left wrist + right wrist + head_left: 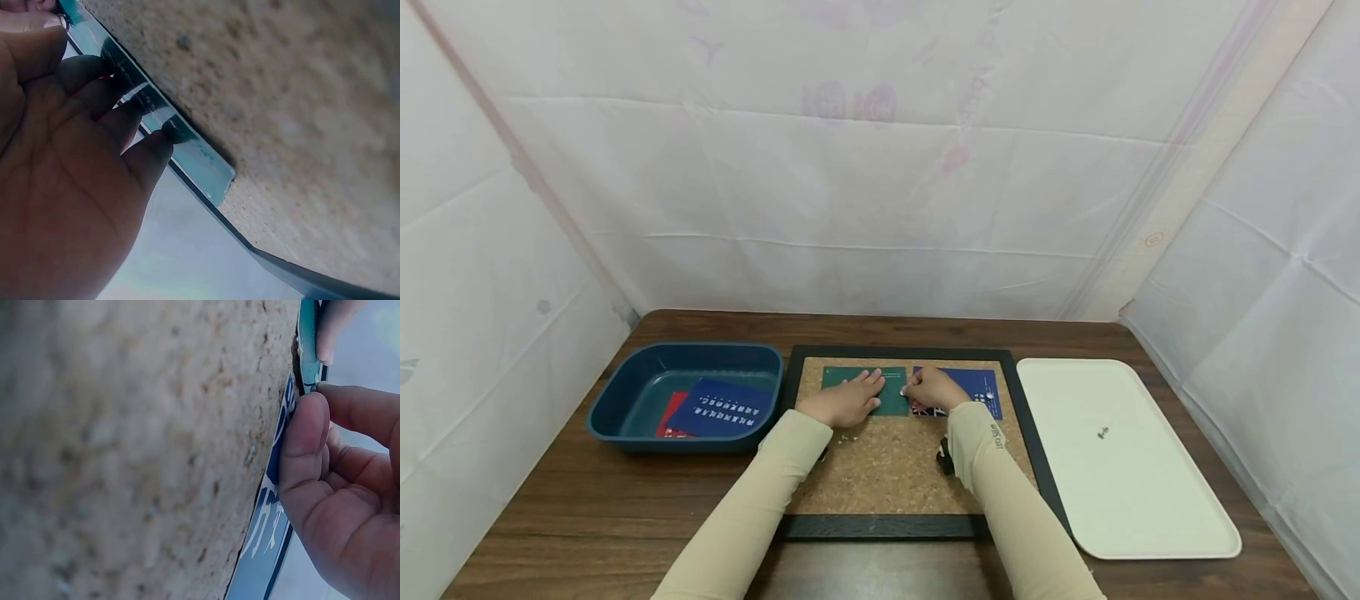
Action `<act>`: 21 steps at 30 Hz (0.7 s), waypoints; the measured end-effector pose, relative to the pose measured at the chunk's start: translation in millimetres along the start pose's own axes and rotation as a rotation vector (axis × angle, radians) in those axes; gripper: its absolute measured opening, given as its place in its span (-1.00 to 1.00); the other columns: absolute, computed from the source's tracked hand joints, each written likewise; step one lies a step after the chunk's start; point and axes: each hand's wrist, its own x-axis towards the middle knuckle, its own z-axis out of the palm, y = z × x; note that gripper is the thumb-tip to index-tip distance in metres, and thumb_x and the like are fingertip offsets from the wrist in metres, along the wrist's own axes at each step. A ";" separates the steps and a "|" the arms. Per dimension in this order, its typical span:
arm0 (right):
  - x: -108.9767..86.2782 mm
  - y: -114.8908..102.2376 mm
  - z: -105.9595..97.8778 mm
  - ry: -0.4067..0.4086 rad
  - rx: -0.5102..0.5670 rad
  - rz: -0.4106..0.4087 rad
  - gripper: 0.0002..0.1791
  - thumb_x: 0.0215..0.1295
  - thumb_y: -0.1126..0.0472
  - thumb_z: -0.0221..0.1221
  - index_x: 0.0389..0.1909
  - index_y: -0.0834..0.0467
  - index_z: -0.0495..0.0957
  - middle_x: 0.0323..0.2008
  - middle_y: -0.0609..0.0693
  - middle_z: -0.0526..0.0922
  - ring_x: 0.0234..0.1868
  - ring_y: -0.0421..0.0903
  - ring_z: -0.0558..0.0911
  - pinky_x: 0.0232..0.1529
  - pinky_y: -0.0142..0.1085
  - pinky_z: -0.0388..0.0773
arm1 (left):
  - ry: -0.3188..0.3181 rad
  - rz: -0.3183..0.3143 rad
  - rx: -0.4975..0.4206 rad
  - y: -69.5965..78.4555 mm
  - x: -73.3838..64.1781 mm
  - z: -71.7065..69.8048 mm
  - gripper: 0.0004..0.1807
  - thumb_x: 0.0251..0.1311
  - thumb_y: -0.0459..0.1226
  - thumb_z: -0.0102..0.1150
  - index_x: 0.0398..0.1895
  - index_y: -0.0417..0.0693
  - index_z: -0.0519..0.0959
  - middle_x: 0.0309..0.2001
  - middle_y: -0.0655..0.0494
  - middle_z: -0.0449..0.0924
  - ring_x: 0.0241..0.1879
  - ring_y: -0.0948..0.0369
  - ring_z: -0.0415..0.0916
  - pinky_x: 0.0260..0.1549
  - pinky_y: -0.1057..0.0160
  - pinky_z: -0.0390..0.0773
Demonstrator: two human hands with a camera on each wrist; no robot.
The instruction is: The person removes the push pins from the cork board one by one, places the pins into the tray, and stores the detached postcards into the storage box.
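Note:
A green card (892, 403) lies on the framed corkboard (887, 475), with a blue card (981, 385) to its right. The fingers of my left hand (842, 403) are spread and rest flat on the green card, as the left wrist view also shows. At the green card's right edge my right hand (937, 389) pinches a small pin (310, 387) between thumb and index finger. Most of the pin is hidden by the fingertips. The right hand partly covers the blue card's left side.
Left of the board stands a dark blue-green tub (610, 408) holding a blue card (718, 408) and a red card (672, 410). A white tray (1142, 500) on the right bears a few small metal pins (1102, 432). White sheeting (850, 192) surrounds the wooden table (587, 508).

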 end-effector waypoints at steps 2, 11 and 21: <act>-0.4 -0.2 -0.4 0.000 -0.002 0.004 -0.69 0.39 0.18 0.11 -0.56 0.18 0.60 -0.61 -0.06 0.57 -0.53 -0.19 0.56 -0.39 -0.33 0.56 | -0.001 0.001 0.001 0.3 0.0 -0.1 -0.41 0.53 -0.12 -0.30 0.53 -0.08 -0.02 0.56 0.02 -0.21 0.54 0.06 -0.24 0.46 -0.09 -0.03; -0.8 -0.3 -0.9 -0.004 0.016 0.009 -0.68 0.40 0.19 0.09 -0.58 0.17 0.57 -0.62 -0.06 0.55 -0.54 -0.18 0.54 -0.39 -0.33 0.55 | -0.002 0.007 0.006 0.5 0.4 -0.9 -0.42 0.53 -0.13 -0.30 0.52 -0.09 -0.02 0.56 0.01 -0.21 0.54 0.05 -0.23 0.45 -0.09 -0.01; 0.0 1.4 -0.2 -0.019 0.048 -0.006 -0.65 0.41 0.20 0.07 -0.60 0.16 0.55 -0.64 -0.07 0.53 -0.57 -0.20 0.51 -0.44 -0.36 0.50 | -0.011 0.007 -0.002 -1.5 1.3 0.0 -0.42 0.53 -0.13 -0.31 0.53 -0.08 -0.02 0.56 0.01 -0.22 0.54 0.05 -0.25 0.46 -0.08 -0.03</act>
